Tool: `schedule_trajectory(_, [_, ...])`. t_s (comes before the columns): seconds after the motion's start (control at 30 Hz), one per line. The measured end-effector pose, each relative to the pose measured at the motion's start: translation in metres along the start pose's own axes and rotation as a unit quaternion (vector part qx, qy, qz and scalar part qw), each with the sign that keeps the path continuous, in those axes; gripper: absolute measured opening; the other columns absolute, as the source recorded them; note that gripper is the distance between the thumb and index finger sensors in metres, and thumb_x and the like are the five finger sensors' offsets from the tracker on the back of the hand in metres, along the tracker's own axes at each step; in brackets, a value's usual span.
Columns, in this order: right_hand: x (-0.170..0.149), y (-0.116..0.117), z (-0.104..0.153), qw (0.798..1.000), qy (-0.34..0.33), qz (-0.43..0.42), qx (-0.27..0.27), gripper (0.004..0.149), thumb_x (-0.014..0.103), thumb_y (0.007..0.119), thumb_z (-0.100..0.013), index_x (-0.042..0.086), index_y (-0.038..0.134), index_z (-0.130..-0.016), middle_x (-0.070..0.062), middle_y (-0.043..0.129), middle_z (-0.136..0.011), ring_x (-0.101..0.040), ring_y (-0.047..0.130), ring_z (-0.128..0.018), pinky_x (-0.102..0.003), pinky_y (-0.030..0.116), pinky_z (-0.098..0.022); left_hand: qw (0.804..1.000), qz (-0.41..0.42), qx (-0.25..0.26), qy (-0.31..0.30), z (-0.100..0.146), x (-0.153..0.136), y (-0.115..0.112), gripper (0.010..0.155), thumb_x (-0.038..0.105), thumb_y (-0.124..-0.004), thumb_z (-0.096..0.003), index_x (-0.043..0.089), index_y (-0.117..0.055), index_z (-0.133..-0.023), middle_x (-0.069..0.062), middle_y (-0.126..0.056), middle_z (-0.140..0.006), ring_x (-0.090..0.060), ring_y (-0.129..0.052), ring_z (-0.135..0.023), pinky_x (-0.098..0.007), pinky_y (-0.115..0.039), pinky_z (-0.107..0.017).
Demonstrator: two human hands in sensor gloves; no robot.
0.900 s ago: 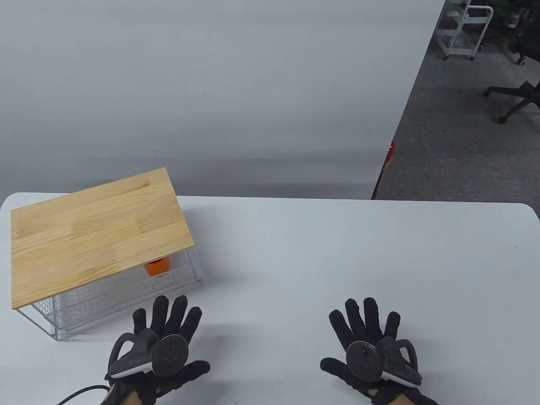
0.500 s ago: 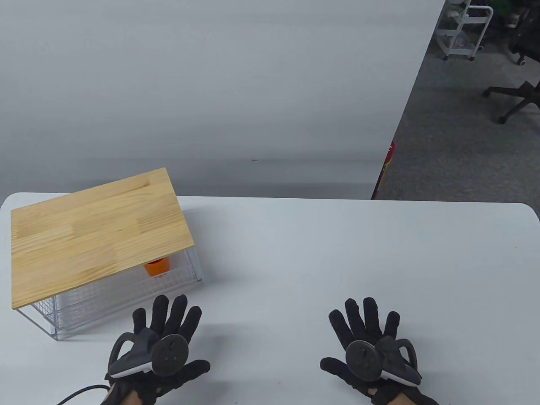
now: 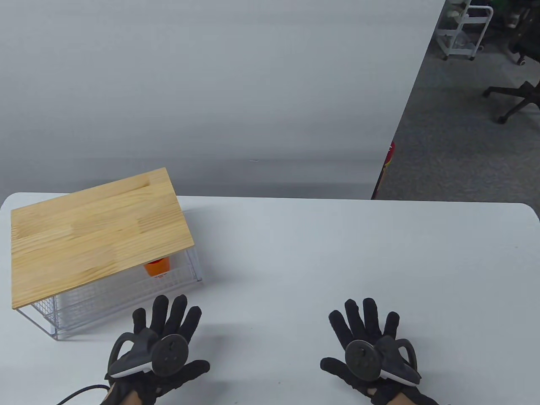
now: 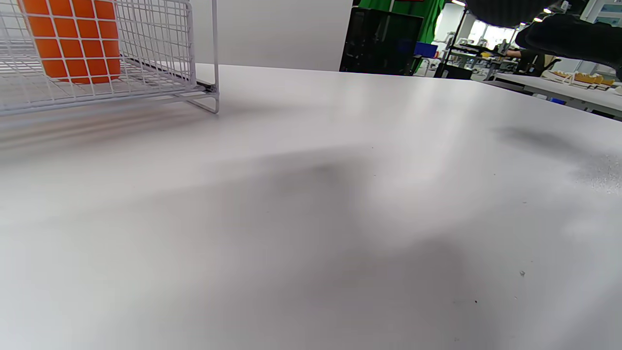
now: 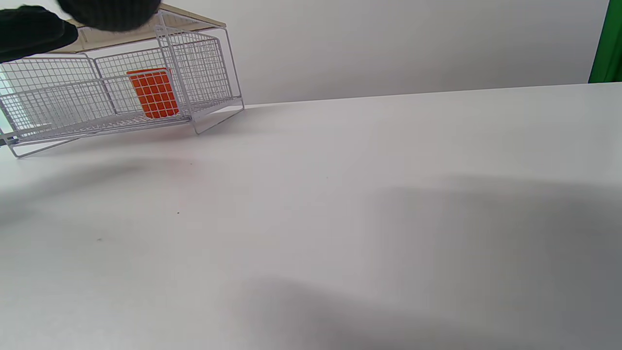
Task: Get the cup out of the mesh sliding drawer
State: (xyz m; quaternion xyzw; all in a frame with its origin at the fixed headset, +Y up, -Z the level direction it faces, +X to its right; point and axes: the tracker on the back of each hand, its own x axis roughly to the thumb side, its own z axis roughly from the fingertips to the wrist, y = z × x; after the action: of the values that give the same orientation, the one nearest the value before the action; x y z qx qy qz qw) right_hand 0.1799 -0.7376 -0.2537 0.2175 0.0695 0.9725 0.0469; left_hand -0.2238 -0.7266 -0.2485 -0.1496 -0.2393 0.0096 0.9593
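Observation:
An orange cup stands inside the white mesh sliding drawer, under the rack's wooden top, at the table's left. The cup shows through the mesh in the left wrist view and the right wrist view. The drawer sits pushed in under the top. My left hand lies flat on the table, fingers spread, just in front of the drawer and not touching it. My right hand lies flat with fingers spread, far right of the drawer. Both hold nothing.
The white table stretches to the right and behind the hands. A grey wall panel stands behind the table. A cable trails from my left wrist. Office chairs and a cart stand far off at the right.

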Motion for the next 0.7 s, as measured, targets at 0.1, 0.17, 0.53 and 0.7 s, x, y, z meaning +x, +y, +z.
schedule_trajectory(0.1, [0.000, 0.000, 0.000, 1.000, -0.001, 0.001, -0.001, 0.094, 0.073, 0.054, -0.047, 0.016, 0.020, -0.114, -0.031, 0.010, -0.119, -0.063, -0.002, -0.096, -0.087, 0.004, -0.051, 1.000, 0.001, 0.000, 0.002, 0.000, -0.001, 0.000, 0.105, 0.076, -0.050, -0.0519, 0.010, 0.008, -0.111, -0.030, 0.014, -0.110, -0.069, 0.010, -0.094, -0.086, 0.000, -0.050])
schedule_trajectory(0.17, [0.000, 0.000, 0.000, 1.000, 0.000, 0.000, -0.003, 0.094, 0.073, 0.054, -0.047, 0.016, 0.020, -0.114, -0.031, 0.010, -0.119, -0.063, -0.002, -0.096, -0.087, 0.004, -0.051, 1.000, 0.002, -0.001, 0.007, 0.000, -0.003, 0.000, 0.105, 0.076, -0.050, -0.0521, 0.010, 0.008, -0.110, -0.030, 0.014, -0.110, -0.069, 0.010, -0.094, -0.086, 0.000, -0.050])
schedule_trajectory(0.53, [0.000, 0.000, 0.001, 1.000, 0.005, -0.001, -0.009, 0.094, 0.072, 0.054, -0.048, 0.015, 0.020, -0.114, -0.031, 0.011, -0.119, -0.063, -0.001, -0.096, -0.087, 0.004, -0.052, 1.000, 0.010, 0.011, 0.023, 0.000, -0.017, 0.004, 0.106, 0.075, -0.051, -0.0521, 0.009, 0.009, -0.110, -0.030, 0.014, -0.109, -0.069, 0.010, -0.094, -0.086, -0.001, -0.051])
schedule_trajectory(0.7, [0.000, -0.001, 0.002, 1.000, 0.003, 0.000, -0.012, 0.093, 0.072, 0.055, -0.048, 0.015, 0.021, -0.114, -0.031, 0.011, -0.119, -0.063, -0.001, -0.097, -0.087, 0.005, -0.052, 0.999, 0.028, 0.002, 0.046, -0.001, -0.035, 0.002, 0.107, 0.075, -0.052, -0.0523, 0.008, 0.008, -0.110, -0.031, 0.014, -0.109, -0.069, 0.011, -0.093, -0.087, -0.004, -0.054])
